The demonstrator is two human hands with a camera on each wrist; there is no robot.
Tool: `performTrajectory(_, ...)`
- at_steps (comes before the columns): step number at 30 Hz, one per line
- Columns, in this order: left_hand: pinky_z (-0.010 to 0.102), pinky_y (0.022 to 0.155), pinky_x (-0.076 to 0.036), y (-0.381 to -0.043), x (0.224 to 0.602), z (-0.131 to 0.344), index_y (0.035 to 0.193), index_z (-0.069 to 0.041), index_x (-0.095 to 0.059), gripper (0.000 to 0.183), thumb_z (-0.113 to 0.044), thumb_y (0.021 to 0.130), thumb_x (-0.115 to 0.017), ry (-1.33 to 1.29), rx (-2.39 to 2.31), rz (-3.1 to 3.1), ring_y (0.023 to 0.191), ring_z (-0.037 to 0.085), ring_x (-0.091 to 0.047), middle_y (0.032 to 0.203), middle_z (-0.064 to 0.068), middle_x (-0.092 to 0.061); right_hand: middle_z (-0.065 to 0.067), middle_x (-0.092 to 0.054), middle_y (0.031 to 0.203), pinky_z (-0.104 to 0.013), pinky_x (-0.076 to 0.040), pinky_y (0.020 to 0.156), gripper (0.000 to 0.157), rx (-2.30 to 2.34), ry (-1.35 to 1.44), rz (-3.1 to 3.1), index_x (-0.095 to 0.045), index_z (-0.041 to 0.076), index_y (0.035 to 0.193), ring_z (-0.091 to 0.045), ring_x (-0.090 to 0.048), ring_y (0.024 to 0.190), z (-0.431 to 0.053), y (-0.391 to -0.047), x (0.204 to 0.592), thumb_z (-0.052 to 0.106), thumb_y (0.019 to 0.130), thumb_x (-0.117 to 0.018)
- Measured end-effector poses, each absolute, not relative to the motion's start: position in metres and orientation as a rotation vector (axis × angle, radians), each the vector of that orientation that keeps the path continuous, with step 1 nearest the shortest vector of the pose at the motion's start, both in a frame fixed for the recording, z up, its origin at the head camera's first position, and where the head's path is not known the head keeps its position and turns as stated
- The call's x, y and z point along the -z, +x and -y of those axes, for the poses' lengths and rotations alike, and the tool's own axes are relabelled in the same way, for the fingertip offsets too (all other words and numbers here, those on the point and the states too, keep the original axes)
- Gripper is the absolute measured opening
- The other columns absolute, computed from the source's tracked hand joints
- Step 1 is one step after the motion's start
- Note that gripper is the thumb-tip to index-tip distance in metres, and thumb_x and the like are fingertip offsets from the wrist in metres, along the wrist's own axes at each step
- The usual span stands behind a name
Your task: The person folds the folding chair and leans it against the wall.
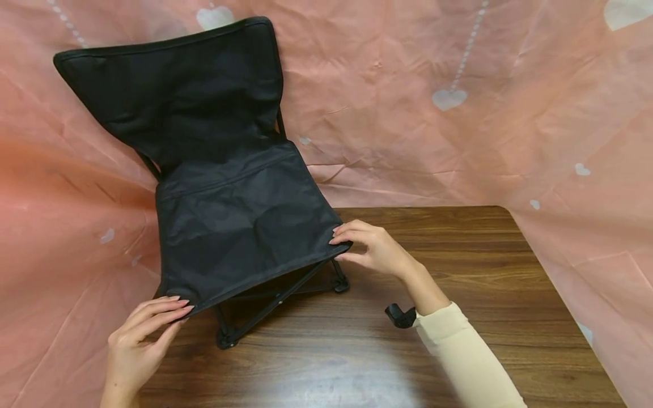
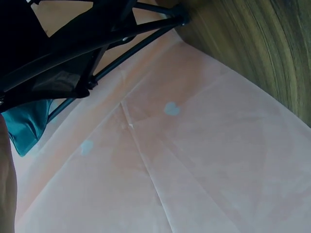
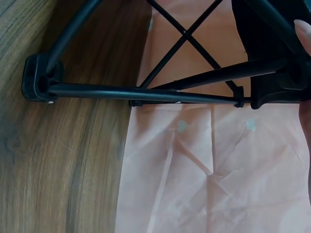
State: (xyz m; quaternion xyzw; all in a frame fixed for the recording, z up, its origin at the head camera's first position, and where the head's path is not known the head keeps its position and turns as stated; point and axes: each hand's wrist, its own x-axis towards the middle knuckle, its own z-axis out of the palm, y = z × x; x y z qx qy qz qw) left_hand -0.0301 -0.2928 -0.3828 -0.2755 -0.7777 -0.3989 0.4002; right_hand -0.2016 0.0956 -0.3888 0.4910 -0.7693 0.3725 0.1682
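A black folding camp chair (image 1: pixel 240 221) stands unfolded on the left side of the table, its fabric back leaning against the cloth behind. My left hand (image 1: pixel 140 337) pinches the seat's front left corner, thumb below and fingers on top. At the front right corner, my right hand (image 1: pixel 374 249) grips the fabric edge the same way. Under the seat, crossed dark tubes end in plastic feet (image 1: pixel 225 338). The right wrist view shows a leg foot (image 3: pixel 36 80) on the wood and thin crossed rods farther back. Dark frame tubes (image 2: pixel 131 31) fill the left wrist view's upper left.
The brown wood-grain table (image 1: pixel 459 272) extends right and forward of the chair. Pink cloth (image 1: pixel 377 102) with pale hearts hangs behind and along both sides. A small black device (image 1: pixel 400 316) sits at my right wrist, beside the cream sleeve (image 1: pixel 464 351).
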Motion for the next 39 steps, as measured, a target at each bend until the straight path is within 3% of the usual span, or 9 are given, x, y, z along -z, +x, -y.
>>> performTrajectory(13, 0.022, 0.102, -0.042, -0.026, 0.380, 0.293, 0.084, 0.005, -0.072, 0.016, -0.010, 0.078, -0.071, -0.690, 0.983, 2.033, 0.102, 0.013, -0.061, 0.095, 0.011, -0.070, -0.001, -0.064, 0.111, -0.021, -0.044, 0.099, 0.025, -1.093, 1.384, 2.203, -0.067, 0.015, 0.100, -0.014, -0.057, 0.112, -0.098, -0.191, 0.392, 0.018, 0.076, -0.074)
performTrajectory(24, 0.022, 0.101, -0.042, -0.026, 0.383, 0.291, 0.084, 0.005, -0.072, 0.017, -0.009, 0.076, -0.073, -0.734, 1.007, 2.021, 0.102, 0.016, -0.062, 0.093, 0.012, -0.071, -0.002, -0.065, 0.105, -0.019, -0.045, 0.097, 0.031, -1.169, 1.390, 2.131, -0.069, 0.013, 0.097, -0.017, -0.059, 0.107, -0.107, -0.184, 0.395, 0.012, 0.068, -0.080)
performTrajectory(39, 0.021, 0.098, -0.045, -0.034, 0.384, 0.283, 0.083, 0.008, -0.071, 0.014, -0.004, 0.075, -0.072, -0.820, 1.081, 1.976, 0.100, 0.019, -0.061, 0.091, 0.014, -0.070, -0.004, -0.064, 0.105, -0.018, -0.045, 0.098, 0.031, -1.209, 1.365, 2.112, -0.068, 0.014, 0.097, -0.019, -0.058, 0.107, -0.124, -0.172, 0.401, 0.010, 0.068, -0.079)
